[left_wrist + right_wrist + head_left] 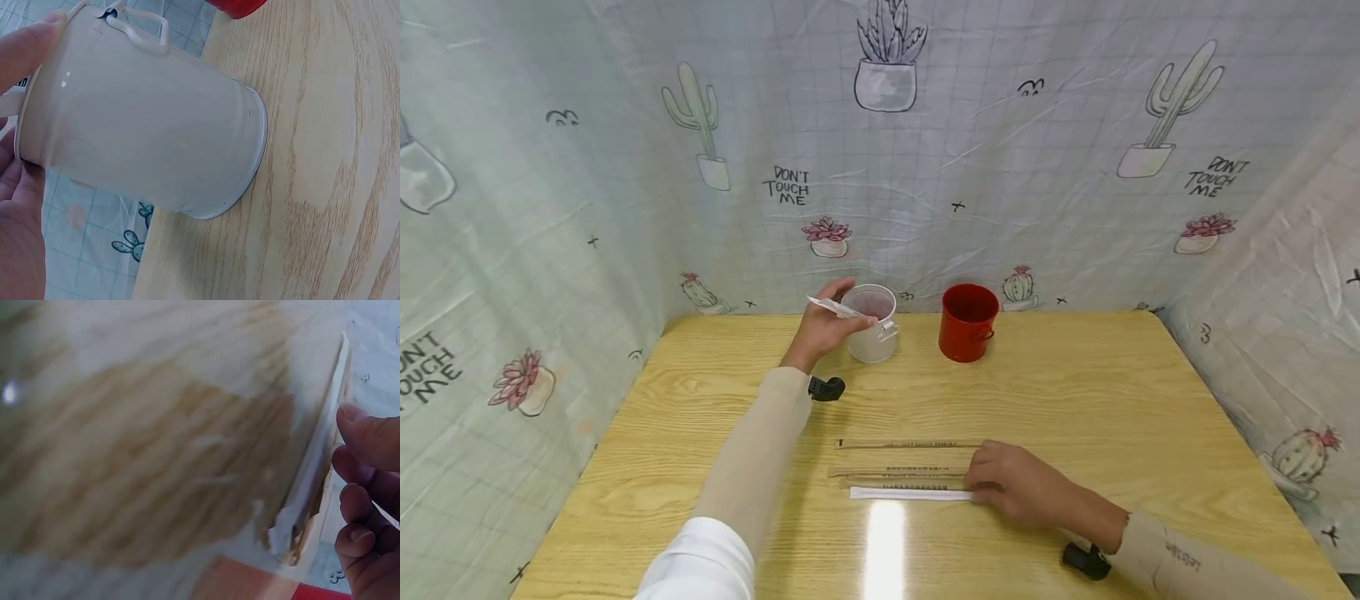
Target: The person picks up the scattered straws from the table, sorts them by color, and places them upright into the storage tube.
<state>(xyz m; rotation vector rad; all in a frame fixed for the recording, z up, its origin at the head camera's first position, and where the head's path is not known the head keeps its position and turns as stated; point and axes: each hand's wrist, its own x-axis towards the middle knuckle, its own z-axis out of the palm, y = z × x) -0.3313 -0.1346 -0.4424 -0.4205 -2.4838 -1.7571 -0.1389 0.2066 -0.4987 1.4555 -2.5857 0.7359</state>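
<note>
At the back of the table stands a white metal bucket (pixel 874 343) with a small wire side handle. My left hand (pixel 829 330) is at its rim, pinching a slim white paper-wrapped stick (pixel 835 307) that slants across the opening. The left wrist view shows my thumb (pixel 31 47) against the rim and the fingers on the far side. My right hand (pixel 1018 483) is low at the right ends of several slim wrapped sticks, its fingers loosely bent beside a white one (pixel 910 494). Above that lie brown-wrapped ones (pixel 910 443). Nothing shows between the right thumb and fingers.
A red bucket (pixel 968 333) stands right of the white one. Behind the wooden table (pixel 1112 400) hangs a cactus-print cloth (pixel 962 150), which also covers both sides. A black strap mount (pixel 826 388) sits on my left wrist, another (pixel 1086 562) on my right.
</note>
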